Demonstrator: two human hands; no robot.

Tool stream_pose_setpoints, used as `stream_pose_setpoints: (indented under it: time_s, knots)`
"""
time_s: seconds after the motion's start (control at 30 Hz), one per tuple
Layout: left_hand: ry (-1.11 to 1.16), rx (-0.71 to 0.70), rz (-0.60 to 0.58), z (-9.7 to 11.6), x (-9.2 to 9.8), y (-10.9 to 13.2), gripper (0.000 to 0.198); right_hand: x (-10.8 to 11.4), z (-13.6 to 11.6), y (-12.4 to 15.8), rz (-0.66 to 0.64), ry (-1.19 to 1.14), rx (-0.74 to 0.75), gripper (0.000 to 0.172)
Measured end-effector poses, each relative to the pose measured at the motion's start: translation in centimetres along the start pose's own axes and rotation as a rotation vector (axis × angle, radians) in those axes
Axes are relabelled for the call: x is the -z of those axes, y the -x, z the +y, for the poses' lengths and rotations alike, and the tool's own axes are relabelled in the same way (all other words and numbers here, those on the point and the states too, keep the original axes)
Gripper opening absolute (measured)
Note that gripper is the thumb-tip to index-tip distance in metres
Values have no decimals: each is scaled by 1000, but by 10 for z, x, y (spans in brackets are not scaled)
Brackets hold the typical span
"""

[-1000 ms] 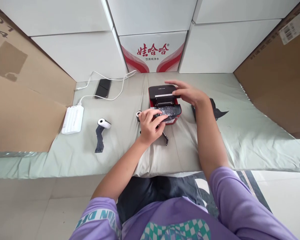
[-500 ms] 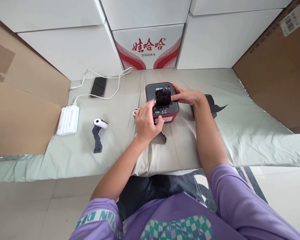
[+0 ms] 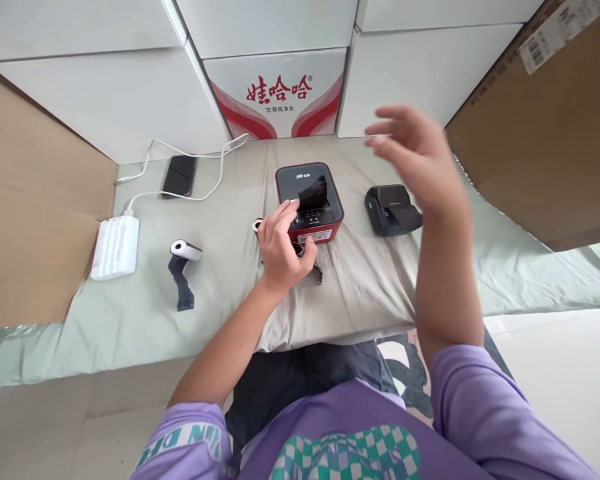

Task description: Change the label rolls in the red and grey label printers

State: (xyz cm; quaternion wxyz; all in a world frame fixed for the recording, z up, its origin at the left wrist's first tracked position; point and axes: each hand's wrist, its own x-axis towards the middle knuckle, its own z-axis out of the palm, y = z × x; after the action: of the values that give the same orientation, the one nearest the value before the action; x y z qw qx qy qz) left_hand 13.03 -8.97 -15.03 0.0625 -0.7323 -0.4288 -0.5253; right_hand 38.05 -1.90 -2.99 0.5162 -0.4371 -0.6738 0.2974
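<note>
A red and black thermal printer (image 3: 310, 177) stands on the cloth-covered surface, with a glossy black strip (image 3: 313, 195) rising from its top slot. My left hand (image 3: 286, 252) is closed over its front left corner, fingers at the top edge and thumb at the front. A small white bit shows at those fingertips. My right hand (image 3: 420, 157) is raised off to the right, slightly blurred, with fingers apart and nothing in them. Below it is a small black portable printer (image 3: 387, 203) with a dark strip hanging out. Partly behind my left hand is a black looped item (image 3: 318, 274), its kind unclear.
Left lie a paper roll (image 3: 190, 252) with a dark tail, a white power bank (image 3: 116, 247) and a phone (image 3: 179, 176), with a white cable (image 3: 219, 183) between. Another roll's end (image 3: 257, 225) peeks out beside my left hand. Cardboard boxes (image 3: 530, 147) flank both sides; white cartons (image 3: 277, 100) stand behind.
My right hand has let go of the printer and moved up and right, uncovering the small black printer. My left hand stays at the red printer. The view has shifted a little.
</note>
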Motion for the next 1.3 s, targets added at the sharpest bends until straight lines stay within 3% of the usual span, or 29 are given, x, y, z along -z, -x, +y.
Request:
stream_pose_setpoints:
  time_s: [0.1,0.17,0.27,0.33,0.4,0.57,0.67,0.77,0.83,0.93,1.0,1.07,1.13,1.3]
  knots:
    - [56,-146,105,7,2,-1,48,44,24,19,226,0,33,21]
    - [98,-224,128,14,3,-1,44,65,70,28,375,-86,-96,11]
    - [157,-331,68,21,5,1,32,74,146,35,656,-182,-317,24]
    - [171,-390,-11,22,6,2,27,68,179,36,625,-160,-370,26]
    - [183,-451,-108,22,6,3,23,60,195,35,570,-117,-336,26]
    - [180,-625,-403,18,4,5,17,54,197,32,521,-15,-267,21]
    - [163,-638,-540,32,6,5,16,55,200,33,511,9,-264,23]
    - [288,-430,-634,70,-2,2,16,55,203,33,497,34,-258,31]
    - [423,-69,-653,106,-22,-1,31,54,204,33,489,40,-250,35]
    - [579,487,-674,156,-75,-7,57,55,201,34,485,53,-233,38]
    - [608,772,-591,176,-115,-9,57,56,199,36,472,66,-225,38]
    - [591,853,-455,180,-145,-9,55,57,198,38,455,80,-220,39]
    - [570,817,-354,173,-162,-7,52,57,199,39,448,92,-222,41]
    - [500,800,-287,142,-168,-4,35,55,203,37,473,94,-238,39]
